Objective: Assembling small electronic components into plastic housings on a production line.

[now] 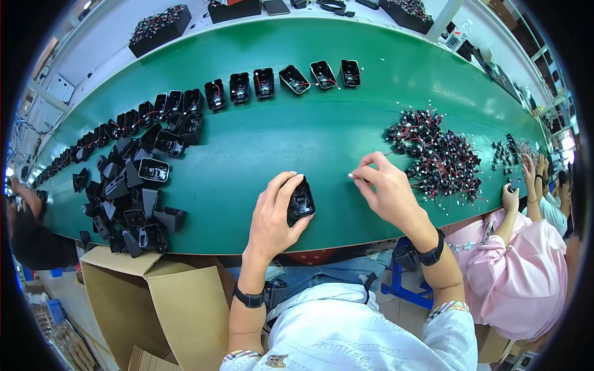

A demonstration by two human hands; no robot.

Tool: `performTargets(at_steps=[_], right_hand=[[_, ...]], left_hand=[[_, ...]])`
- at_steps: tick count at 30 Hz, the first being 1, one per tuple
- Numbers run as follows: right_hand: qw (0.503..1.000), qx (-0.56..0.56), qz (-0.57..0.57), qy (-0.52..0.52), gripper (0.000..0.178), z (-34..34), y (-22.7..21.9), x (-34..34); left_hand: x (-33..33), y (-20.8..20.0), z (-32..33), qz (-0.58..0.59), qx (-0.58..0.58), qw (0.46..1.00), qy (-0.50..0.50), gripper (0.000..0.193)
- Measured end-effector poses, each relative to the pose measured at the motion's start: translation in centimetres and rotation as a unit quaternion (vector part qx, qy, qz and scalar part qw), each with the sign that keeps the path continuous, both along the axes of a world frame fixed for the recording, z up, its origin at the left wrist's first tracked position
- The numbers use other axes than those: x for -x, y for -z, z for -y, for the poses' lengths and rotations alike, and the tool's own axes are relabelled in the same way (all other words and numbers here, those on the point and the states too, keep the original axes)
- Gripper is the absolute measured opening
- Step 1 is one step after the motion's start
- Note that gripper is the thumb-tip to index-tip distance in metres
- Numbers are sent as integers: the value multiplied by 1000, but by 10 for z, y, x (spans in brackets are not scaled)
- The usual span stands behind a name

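My left hand (272, 213) is wrapped round a black plastic housing (302, 201), holding it on the green bench top near the front edge, its open side showing. To the right of it, my right hand (385, 188) is raised over the bench with thumb and fingertips pinched together. Whatever is between those fingertips is too small to make out. Just beyond my right hand lies a heap of small black parts with red and black wires (436, 151) and white connector ends.
Along the bench's far side runs a curved row of black housings (239, 88), several with red wires. More housings are piled (133, 191) at the left. An open cardboard box (192, 309) stands below the front edge. Co-workers sit at right, one in pink (513, 272), and at far left.
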State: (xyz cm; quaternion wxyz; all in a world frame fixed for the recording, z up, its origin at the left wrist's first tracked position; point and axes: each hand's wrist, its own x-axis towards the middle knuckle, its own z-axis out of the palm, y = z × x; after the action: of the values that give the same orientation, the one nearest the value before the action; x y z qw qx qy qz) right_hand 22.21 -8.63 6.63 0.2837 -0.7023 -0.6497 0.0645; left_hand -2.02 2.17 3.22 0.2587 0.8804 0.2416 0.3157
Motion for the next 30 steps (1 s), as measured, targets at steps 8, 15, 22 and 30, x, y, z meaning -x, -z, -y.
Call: performTargets(at_steps=[8, 15, 22, 30], right_hand=[[897, -67, -437, 0, 12, 5, 8, 45], [950, -150, -274, -22, 18, 3, 26, 72], [960, -173, -217, -43, 23, 1, 38, 75], [973, -189, -134, -14, 23, -5, 39, 79]], left_hand=[[-2, -1, 2, 2, 67, 998, 8, 96], [-5, 2, 0, -7, 27, 1000, 13, 95], [-6, 6, -1, 1, 41, 999, 25, 96], [-4, 6, -1, -15, 25, 999, 29, 95]])
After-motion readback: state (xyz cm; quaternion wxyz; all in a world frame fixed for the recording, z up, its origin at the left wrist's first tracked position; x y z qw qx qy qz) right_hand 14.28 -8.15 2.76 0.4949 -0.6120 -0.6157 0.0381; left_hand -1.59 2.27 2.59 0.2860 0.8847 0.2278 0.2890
